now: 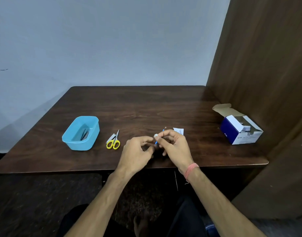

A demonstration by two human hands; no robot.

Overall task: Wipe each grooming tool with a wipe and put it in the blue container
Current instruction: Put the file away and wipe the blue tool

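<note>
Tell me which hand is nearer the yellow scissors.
Left. The left hand is just right of the scissors; the right hand is farther right, beyond the left hand.

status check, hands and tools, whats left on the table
Left hand and right hand both on the blue-handled tool, small white wipe pinched on it. Dark tools already in blue container. Yellow scissors waiting, nothing blocking.

Dark wooden table [146, 106], pale wall [104, 40] behind, brown wooden partition [266, 57] at right.
</note>
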